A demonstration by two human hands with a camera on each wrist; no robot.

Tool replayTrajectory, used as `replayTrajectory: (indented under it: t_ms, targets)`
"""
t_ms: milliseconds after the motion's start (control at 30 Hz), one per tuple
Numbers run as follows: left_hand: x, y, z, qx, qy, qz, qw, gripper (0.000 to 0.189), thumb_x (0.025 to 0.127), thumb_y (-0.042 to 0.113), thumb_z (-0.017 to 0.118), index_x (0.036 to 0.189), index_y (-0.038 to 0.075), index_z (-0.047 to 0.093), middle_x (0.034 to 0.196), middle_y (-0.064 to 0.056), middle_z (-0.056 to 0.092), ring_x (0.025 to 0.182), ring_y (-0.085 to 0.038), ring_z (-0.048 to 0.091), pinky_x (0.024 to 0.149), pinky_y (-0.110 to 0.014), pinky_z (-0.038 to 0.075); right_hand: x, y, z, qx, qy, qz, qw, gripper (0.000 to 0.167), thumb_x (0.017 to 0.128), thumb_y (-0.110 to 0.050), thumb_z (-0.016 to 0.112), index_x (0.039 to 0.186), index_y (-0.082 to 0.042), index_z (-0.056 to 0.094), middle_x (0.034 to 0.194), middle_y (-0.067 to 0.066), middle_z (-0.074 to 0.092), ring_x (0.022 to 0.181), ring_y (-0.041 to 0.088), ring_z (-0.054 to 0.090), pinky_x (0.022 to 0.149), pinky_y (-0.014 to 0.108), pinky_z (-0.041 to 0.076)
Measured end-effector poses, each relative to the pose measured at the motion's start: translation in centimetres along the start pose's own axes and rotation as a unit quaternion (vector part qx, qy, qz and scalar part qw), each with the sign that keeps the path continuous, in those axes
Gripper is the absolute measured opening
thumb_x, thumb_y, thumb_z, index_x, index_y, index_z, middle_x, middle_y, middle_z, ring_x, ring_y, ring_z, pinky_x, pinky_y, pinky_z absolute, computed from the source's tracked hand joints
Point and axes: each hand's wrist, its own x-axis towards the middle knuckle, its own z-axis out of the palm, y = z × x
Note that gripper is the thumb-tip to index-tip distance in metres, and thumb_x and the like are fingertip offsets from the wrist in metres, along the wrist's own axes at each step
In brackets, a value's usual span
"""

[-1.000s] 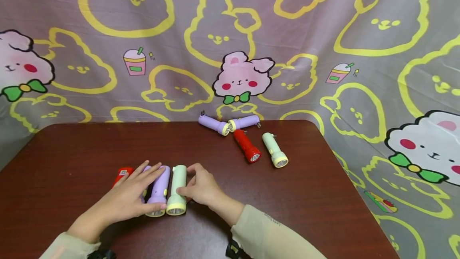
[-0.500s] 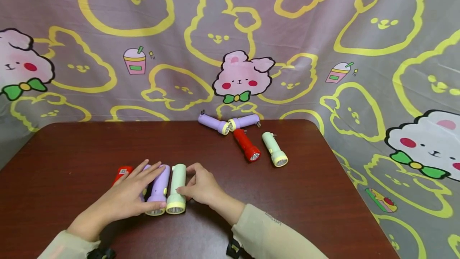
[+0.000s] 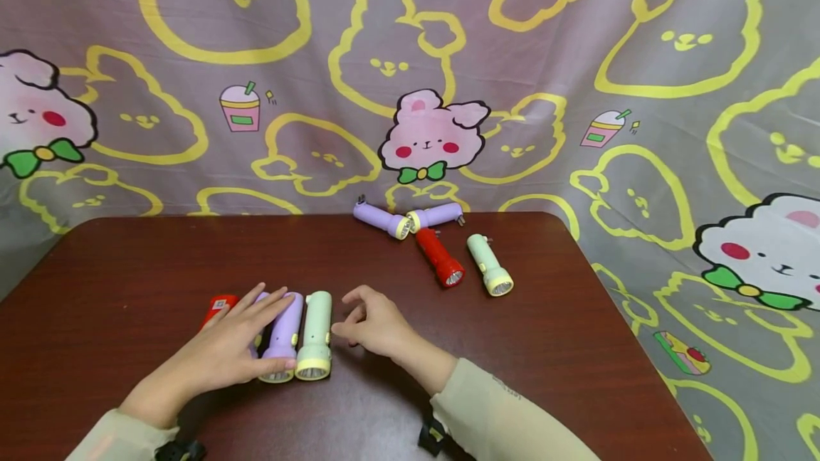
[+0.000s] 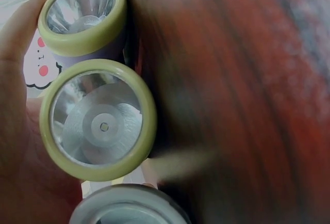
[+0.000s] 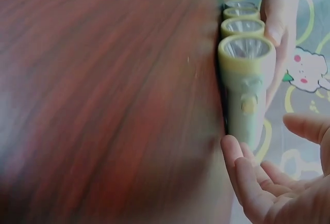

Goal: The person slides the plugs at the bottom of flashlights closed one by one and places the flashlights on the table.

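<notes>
My left hand (image 3: 221, 343) lies across a row of flashlights with straight fingers, its thumb on the head of a purple flashlight (image 3: 286, 326). Beneath that hand a second purple flashlight is mostly hidden, and a red flashlight (image 3: 221, 304) shows only its tail end. At the row's right end lies a pale green flashlight (image 3: 315, 333), close beside the purple one. Just right of it hovers my right hand (image 3: 378, 322), holding nothing, its thumb and fingers apart in the right wrist view. The left wrist view faces the lens of a yellow-rimmed flashlight (image 4: 98, 121).
Farther back on the brown table (image 3: 128, 262) lie two purple flashlights (image 3: 378, 219) with heads together, a red flashlight (image 3: 438, 256) and a pale green flashlight (image 3: 489, 265). A patterned curtain (image 3: 320, 91) hangs behind the table and along its right side.
My right hand has let go of the pale green flashlight and moved slightly right. The left hand and the row of flashlights stay in place.
</notes>
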Motion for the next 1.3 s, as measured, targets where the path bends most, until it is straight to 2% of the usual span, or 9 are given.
replayTrajectory:
  t_ms: [100, 400, 633, 767, 1000, 1300]
  targets:
    - [0.0, -0.1, 0.0, 0.001, 0.003, 0.002, 1.0, 0.096, 0.074, 0.08, 0.062, 0.15, 0.024, 0.044, 0.156, -0.003, 0.043, 0.147, -0.039, 0.029, 0.097, -0.076, 0.033, -0.3, 0.5, -1.1, -0.005, 0.002, -0.009, 0.9999, 0.042, 0.084, -0.011, 0.075, 0.12, 0.003, 0.058, 0.081, 0.011, 0.069, 0.065, 0.024, 0.067, 0.055, 0.023, 0.045]
    - [-0.1, -0.2, 0.3, 0.002, 0.009, 0.006, 0.9999, 0.096, 0.074, 0.08, 0.064, 0.15, 0.023, 0.045, 0.156, -0.003, 0.044, 0.147, -0.039, 0.03, 0.097, -0.076, 0.034, -1.5, 2.1, -4.9, -0.021, 0.015, -0.042, 0.9988, 0.035, 0.088, -0.012, 0.069, 0.118, 0.004, 0.059, 0.088, 0.008, 0.07, 0.069, 0.01, 0.065, 0.064, 0.024, 0.05]
    - [-0.2, -0.2, 0.1, 0.001, 0.006, 0.0, 1.0, 0.096, 0.074, 0.08, 0.063, 0.15, 0.024, 0.044, 0.156, -0.003, 0.043, 0.147, -0.038, 0.029, 0.098, -0.075, 0.034, -2.7, 2.7, -7.6, -0.027, 0.044, -0.056, 0.9971, 0.031, 0.089, -0.007, 0.069, 0.117, 0.004, 0.06, 0.095, 0.016, 0.072, 0.077, 0.021, 0.069, 0.069, 0.026, 0.054]
    - [-0.2, -0.1, 0.1, 0.0, 0.003, -0.002, 1.0, 0.096, 0.074, 0.08, 0.062, 0.15, 0.024, 0.044, 0.156, -0.002, 0.043, 0.148, -0.038, 0.029, 0.098, -0.075, 0.034, -3.1, 3.0, -8.9, -0.039, 0.059, -0.059, 0.9957, 0.031, 0.09, -0.007, 0.069, 0.117, 0.002, 0.06, 0.097, 0.015, 0.071, 0.078, 0.028, 0.07, 0.069, 0.024, 0.054]
    - [-0.2, -0.1, 0.1, -0.003, 0.003, -0.004, 1.0, 0.097, 0.074, 0.081, 0.062, 0.15, 0.024, 0.044, 0.157, -0.002, 0.043, 0.148, -0.038, 0.029, 0.098, -0.075, 0.033, -4.0, 3.1, -11.0, -0.082, 0.089, -0.08, 0.9894, 0.026, 0.09, -0.008, 0.07, 0.114, -0.003, 0.062, 0.098, 0.012, 0.07, 0.079, 0.018, 0.067, 0.073, 0.027, 0.053]
    - [-0.2, 0.0, -0.1, -0.013, 0.004, -0.001, 0.9999, 0.096, 0.074, 0.079, 0.064, 0.15, 0.023, 0.044, 0.156, -0.004, 0.043, 0.148, -0.039, 0.028, 0.102, -0.075, 0.03, -4.5, 4.0, -13.4, -0.127, 0.136, -0.07, 0.98, 0.028, 0.089, -0.007, 0.07, 0.116, -0.002, 0.062, 0.103, 0.011, 0.071, 0.09, 0.02, 0.07, 0.081, 0.03, 0.055]
